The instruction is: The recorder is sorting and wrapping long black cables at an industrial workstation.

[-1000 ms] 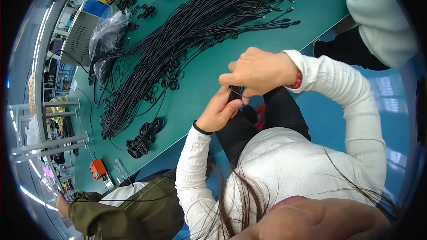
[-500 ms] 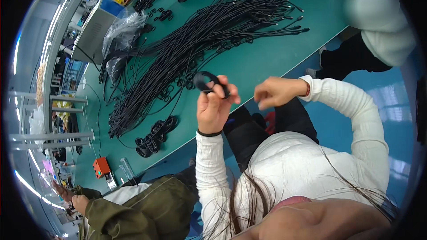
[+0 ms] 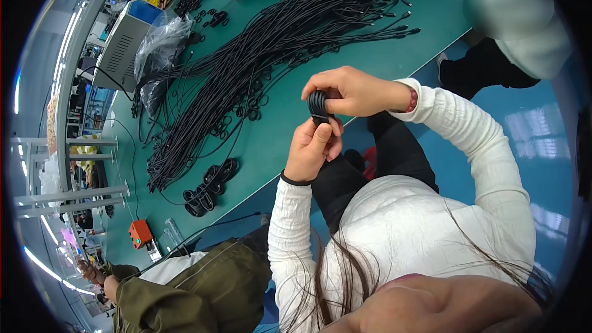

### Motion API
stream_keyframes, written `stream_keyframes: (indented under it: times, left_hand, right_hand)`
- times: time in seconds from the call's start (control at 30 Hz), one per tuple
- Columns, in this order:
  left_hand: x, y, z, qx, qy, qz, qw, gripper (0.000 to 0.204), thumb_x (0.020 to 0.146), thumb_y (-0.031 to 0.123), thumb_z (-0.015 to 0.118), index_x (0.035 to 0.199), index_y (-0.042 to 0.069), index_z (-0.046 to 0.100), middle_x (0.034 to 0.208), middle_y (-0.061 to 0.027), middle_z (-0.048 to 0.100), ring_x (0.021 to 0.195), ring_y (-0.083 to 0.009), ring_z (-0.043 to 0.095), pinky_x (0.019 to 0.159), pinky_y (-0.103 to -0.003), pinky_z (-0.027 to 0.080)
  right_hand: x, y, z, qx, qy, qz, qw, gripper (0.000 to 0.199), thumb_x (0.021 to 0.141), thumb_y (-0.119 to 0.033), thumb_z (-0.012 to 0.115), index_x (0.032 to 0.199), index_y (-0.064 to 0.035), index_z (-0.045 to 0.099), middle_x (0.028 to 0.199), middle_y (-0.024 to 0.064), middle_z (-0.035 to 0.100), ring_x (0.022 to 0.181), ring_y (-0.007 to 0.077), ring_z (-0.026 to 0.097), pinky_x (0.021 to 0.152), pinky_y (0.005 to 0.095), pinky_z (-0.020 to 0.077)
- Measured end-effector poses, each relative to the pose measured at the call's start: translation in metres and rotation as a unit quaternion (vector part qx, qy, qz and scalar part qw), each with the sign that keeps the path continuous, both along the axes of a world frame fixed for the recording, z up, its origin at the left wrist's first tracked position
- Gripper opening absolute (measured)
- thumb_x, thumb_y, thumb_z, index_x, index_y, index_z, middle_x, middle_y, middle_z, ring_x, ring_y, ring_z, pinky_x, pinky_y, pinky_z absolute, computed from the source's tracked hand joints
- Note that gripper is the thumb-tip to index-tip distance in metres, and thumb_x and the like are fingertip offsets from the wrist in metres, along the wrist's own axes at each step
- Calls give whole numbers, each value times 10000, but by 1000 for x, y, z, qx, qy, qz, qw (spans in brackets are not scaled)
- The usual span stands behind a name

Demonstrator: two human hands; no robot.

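Item: small coil of thin black cable [image 3: 318,106], wound into a tight flat bundle, its loops showing as parallel ridges; held in the air above the near edge of the surface, between both hands.
Change: half a second ago the hands were apart, the left alone holding the coil up; now they have met on it, which reads as the bundle being finished or tightened.
Left hand [image 3: 313,148]: below the coil, fingers curled, fingertips pinching its lower end.
Right hand [image 3: 354,91]: closed over the top and far side of the coil, thumb and fingers gripping it.
Surface: long green table [image 3: 280,129], edge just beyond the hands.
Stock: large sheaf of loose black cables [image 3: 271,49] spread across the surface, well apart from the hands.
Finished pieces: cluster of black coiled bundles [image 3: 209,186] near the surface's edge, to the left.
Other: grey metal box [image 3: 123,43]; crumpled clear plastic bag [image 3: 161,43]; small orange device [image 3: 140,233].
Nearby: person in an olive jacket [image 3: 197,290]; person in a pale top [image 3: 518,18].
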State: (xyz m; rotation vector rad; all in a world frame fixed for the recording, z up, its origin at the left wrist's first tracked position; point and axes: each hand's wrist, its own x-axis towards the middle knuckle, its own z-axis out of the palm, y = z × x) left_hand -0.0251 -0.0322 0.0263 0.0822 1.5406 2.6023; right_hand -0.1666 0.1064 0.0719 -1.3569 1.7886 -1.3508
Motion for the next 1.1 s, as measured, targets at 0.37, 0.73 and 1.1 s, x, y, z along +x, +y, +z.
stream_keyframes:
  times: [0.37, 0.73, 1.1]
  left_hand:
    - [-4, 5, -3, -262, -27, 110, 958, 176, 951, 185, 553, 892, 19, 555, 731, -86, 548, 541, -163, 477, 462, -250, 369]
    - [-9, 22, -4, -633, 102, 308, 702, 93, 855, 68, 591, 921, 4, 572, 777, -148, 518, 627, -290, 497, 529, -361, 422]
    - [-10, 23, -9, -702, 66, 299, 643, 97, 857, 80, 607, 894, 6, 557, 879, -156, 513, 498, -257, 494, 447, -344, 422]
  right_hand:
    - [15, 18, 1, -198, 222, -111, 948, 188, 708, 19, 643, 889, -15, 607, 1169, 180, 568, 961, 266, 567, 787, 342, 479]
    - [32, -4, -33, -175, 345, -231, 893, 136, 695, -2, 675, 776, -18, 567, 1403, 218, 447, 1261, 362, 459, 970, 377, 434]
    - [38, -8, -33, -213, 311, -206, 903, 122, 702, 43, 595, 796, -29, 568, 1357, 205, 500, 1212, 320, 505, 890, 337, 461]
